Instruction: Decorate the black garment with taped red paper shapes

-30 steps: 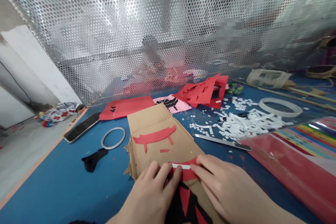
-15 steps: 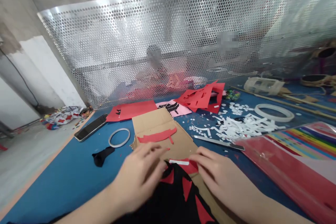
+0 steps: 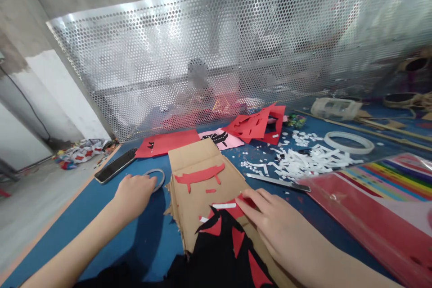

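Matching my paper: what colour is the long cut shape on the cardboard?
The shape is red; head view.

Here are one left hand (image 3: pixel 133 197), one right hand (image 3: pixel 280 229), two tape rolls (image 3: pixel 162 179) (image 3: pixel 349 150), one phone (image 3: pixel 115 166), one steel ruler (image 3: pixel 278 182) and one cardboard sheet (image 3: pixel 199 157).
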The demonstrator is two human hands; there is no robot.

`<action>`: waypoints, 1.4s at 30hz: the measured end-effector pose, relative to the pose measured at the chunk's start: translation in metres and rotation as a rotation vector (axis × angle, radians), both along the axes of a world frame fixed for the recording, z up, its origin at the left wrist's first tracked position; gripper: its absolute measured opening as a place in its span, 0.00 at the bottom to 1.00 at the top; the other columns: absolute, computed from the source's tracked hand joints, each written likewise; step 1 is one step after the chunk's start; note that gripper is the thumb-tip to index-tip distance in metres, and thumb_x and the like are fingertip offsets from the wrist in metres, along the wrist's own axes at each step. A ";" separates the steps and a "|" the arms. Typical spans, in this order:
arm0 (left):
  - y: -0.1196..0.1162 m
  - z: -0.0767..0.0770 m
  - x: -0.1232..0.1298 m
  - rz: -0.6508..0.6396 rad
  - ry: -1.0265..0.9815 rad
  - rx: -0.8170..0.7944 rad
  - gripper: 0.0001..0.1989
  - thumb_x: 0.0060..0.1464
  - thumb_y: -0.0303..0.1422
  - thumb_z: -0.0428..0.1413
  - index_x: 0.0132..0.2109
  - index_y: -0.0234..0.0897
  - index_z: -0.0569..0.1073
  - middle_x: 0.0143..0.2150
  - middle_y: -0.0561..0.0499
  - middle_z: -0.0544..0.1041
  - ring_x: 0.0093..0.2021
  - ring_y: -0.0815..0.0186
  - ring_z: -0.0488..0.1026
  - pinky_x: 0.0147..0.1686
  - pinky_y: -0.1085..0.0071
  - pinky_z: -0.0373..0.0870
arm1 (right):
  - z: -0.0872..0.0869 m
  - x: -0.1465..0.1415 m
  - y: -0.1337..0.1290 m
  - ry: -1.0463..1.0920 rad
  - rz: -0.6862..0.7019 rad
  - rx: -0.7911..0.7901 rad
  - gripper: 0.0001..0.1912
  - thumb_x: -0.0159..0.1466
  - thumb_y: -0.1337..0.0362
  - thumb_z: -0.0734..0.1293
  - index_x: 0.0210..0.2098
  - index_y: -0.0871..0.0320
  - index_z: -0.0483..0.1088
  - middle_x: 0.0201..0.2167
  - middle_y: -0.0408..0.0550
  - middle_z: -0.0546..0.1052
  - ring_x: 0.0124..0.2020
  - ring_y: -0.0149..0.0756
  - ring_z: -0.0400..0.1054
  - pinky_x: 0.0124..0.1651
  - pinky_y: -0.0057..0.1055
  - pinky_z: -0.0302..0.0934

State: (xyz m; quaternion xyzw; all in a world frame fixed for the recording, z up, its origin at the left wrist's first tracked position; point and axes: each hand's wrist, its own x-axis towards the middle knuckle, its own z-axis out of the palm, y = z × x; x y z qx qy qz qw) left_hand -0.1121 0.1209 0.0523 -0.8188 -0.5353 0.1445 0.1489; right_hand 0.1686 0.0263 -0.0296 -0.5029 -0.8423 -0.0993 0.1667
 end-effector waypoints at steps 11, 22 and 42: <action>-0.055 0.006 0.048 -0.221 -0.626 -0.098 0.08 0.64 0.34 0.38 0.40 0.40 0.60 0.29 0.53 0.71 0.29 0.62 0.70 0.29 0.69 0.63 | 0.008 0.000 0.000 0.186 -0.010 -0.093 0.07 0.61 0.77 0.64 0.31 0.60 0.70 0.32 0.46 0.71 0.33 0.34 0.67 0.37 0.28 0.64; -0.064 -0.004 0.049 -0.317 -0.830 -0.166 0.06 0.63 0.31 0.39 0.37 0.41 0.59 0.30 0.54 0.67 0.30 0.64 0.66 0.29 0.68 0.61 | 0.022 0.008 0.007 0.527 -0.142 -0.168 0.10 0.63 0.74 0.61 0.31 0.56 0.70 0.30 0.41 0.71 0.33 0.31 0.67 0.35 0.26 0.61; -0.086 -0.022 0.068 -0.401 -1.207 -0.623 0.09 0.64 0.34 0.40 0.42 0.43 0.64 0.27 0.55 0.74 0.28 0.69 0.72 0.31 0.74 0.70 | 0.028 -0.013 -0.019 0.655 0.203 0.070 0.18 0.64 0.72 0.56 0.53 0.56 0.62 0.44 0.48 0.69 0.44 0.33 0.65 0.45 0.26 0.63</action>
